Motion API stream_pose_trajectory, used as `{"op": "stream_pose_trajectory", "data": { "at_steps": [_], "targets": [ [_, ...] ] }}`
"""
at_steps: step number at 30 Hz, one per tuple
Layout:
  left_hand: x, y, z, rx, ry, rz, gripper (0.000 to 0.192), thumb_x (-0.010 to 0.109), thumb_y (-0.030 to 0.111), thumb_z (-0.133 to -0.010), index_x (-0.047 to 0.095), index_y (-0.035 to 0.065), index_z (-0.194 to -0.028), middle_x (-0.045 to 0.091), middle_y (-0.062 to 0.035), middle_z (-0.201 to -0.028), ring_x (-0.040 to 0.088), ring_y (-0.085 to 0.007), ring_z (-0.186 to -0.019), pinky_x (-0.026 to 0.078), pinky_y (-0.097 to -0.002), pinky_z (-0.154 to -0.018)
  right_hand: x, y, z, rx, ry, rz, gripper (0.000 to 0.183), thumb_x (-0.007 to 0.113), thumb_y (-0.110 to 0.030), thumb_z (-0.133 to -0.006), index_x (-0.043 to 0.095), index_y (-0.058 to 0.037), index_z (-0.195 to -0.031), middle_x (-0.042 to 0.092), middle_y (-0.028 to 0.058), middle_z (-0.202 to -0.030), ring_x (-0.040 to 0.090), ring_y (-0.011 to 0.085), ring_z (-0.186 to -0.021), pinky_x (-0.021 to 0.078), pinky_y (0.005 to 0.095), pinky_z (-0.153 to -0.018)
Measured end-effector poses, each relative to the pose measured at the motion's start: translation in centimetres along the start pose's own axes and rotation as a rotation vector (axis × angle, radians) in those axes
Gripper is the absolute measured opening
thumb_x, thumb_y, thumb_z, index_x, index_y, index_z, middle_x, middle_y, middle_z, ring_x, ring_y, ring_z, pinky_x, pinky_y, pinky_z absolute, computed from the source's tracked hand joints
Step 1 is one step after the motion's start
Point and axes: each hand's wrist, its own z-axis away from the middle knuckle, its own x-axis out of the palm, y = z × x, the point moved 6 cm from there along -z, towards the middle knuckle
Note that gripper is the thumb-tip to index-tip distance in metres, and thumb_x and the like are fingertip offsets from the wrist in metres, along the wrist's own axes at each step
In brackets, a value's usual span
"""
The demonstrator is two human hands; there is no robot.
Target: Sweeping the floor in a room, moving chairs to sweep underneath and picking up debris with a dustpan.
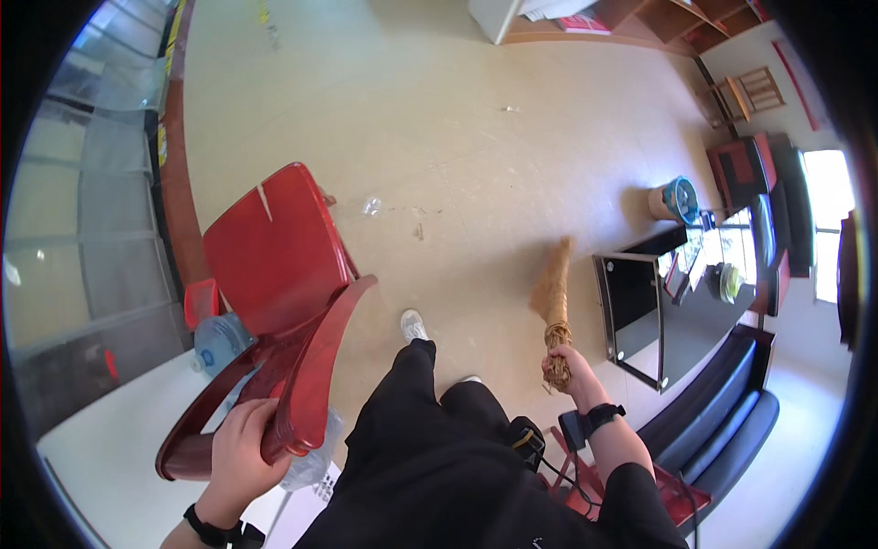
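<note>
My left hand (247, 442) has its fingers curled over the near rim of a red plastic armchair (274, 254), whose seat has a pale slit in it. In my right hand (573, 370) is the bound handle of a straw broom (557, 288). The broom extends away from me, its head blurred near the floor (480, 137). A wristband with a device hangs about each wrist. My legs and one white shoe (413, 325) show between the chair and the broom.
Bits of litter (371, 205) lie on the floor ahead. To the right are a glass-topped table (706, 336), a waste bin (675, 200) and a black sofa (706, 412). A white table (116, 439), a water jug (221, 341) and a red dustpan (202, 303) are left.
</note>
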Motion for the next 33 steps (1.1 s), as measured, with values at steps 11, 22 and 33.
{"op": "stream_pose_trajectory", "data": {
  "at_steps": [11,22,33],
  "targets": [
    [0.5,0.1,3.8,-0.287,0.224,-0.180,0.035,0.070,0.014,-0.061,0.057,0.0029,-0.091,0.060,-0.0161,-0.084,0.057,-0.0347,-0.078,0.046,-0.0391,-0.068,8.0,-6.5,-0.8,0.101,-0.384,-0.279,0.017,0.053,-0.010,-0.072,0.045,-0.0039,-0.085,0.053,0.0097,-0.072,0.055,0.0209,-0.062,0.0516,0.0296,-0.057],
    [10.9,7.6,14.8,-0.278,0.228,-0.277,0.035,0.064,0.009,-0.060,0.051,0.0026,-0.092,0.060,-0.0143,-0.091,0.058,-0.0312,-0.083,0.048,-0.0379,-0.069,7.9,-15.6,3.5,-0.079,-0.521,0.284,0.014,0.052,-0.013,-0.072,0.046,-0.0028,-0.081,0.055,0.0108,-0.067,0.055,0.0204,-0.056,0.0490,0.0314,-0.053],
    [23.0,19.3,28.5,-0.332,0.290,-0.242,0.027,0.057,0.012,-0.062,0.053,0.0029,-0.088,0.059,-0.0128,-0.092,0.058,-0.0283,-0.082,0.048,-0.0366,-0.069,10.1,-15.8,4.3,0.017,-0.582,0.375,0.021,0.055,-0.008,-0.067,0.044,-0.0043,-0.085,0.053,0.0093,-0.069,0.056,0.0205,-0.059,0.0498,0.0322,-0.055]
  ]
}}
